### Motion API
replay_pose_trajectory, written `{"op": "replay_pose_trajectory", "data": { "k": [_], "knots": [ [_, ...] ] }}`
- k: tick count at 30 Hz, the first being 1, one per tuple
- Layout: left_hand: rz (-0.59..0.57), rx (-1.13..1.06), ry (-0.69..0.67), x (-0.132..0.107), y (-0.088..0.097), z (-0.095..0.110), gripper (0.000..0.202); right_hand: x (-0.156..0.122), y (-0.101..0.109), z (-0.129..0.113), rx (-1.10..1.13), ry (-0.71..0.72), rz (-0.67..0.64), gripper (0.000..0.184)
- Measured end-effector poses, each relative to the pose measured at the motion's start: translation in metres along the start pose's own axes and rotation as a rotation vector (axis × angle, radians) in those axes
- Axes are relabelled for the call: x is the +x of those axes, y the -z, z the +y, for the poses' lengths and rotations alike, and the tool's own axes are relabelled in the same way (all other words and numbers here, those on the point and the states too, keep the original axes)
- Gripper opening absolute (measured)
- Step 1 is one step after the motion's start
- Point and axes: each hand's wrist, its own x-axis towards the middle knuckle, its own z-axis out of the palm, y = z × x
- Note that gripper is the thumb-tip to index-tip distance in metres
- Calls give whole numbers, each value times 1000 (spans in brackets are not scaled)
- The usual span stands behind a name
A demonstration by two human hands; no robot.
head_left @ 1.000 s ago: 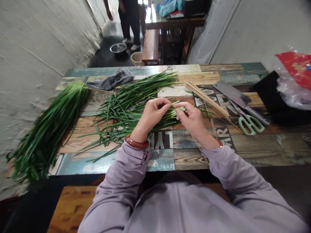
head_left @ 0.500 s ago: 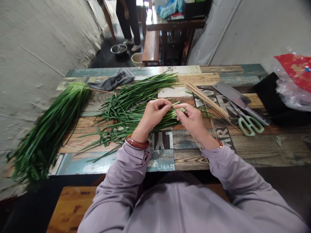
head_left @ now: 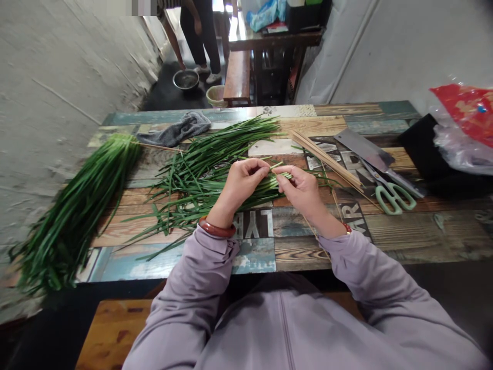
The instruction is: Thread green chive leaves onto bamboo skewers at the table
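Observation:
My left hand [head_left: 242, 183] is closed in a pinch on the pale stem ends of a few green chive stalks [head_left: 274, 165] over the middle of the table. My right hand [head_left: 301, 189] faces it, fingers pinched on the same stalks, with a thin bamboo skewer [head_left: 314, 234] running back under its wrist. A loose spread of chives [head_left: 208, 164] lies under and left of both hands. A tidier bundle of chives [head_left: 82, 200] lies along the left edge of the table.
A stack of bamboo skewers [head_left: 325, 158], a cleaver [head_left: 360, 146] and green-handled scissors [head_left: 395, 198] lie right of my hands. A grey cloth [head_left: 175, 131] lies at the back left, plastic bags [head_left: 464, 131] at the right. Another person's legs [head_left: 200, 36] stand beyond the table by a metal bowl [head_left: 185, 78].
My hands have stayed almost in place; the right hand has edged slightly left toward the left hand on the stalks.

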Motion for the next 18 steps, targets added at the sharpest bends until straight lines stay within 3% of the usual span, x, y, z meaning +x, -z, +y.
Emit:
{"op": "replay_pose_trajectory", "data": {
  "k": [14, 18],
  "knots": [
    [-3, 59, -43, -1, 0, 4, 18, 1, -1, 6, -48, 15, 9, 20],
    [-13, 81, -40, -1, 0, 6, 19, 2, -3, 12, -1, 23, 30, 30]
  ]
}}
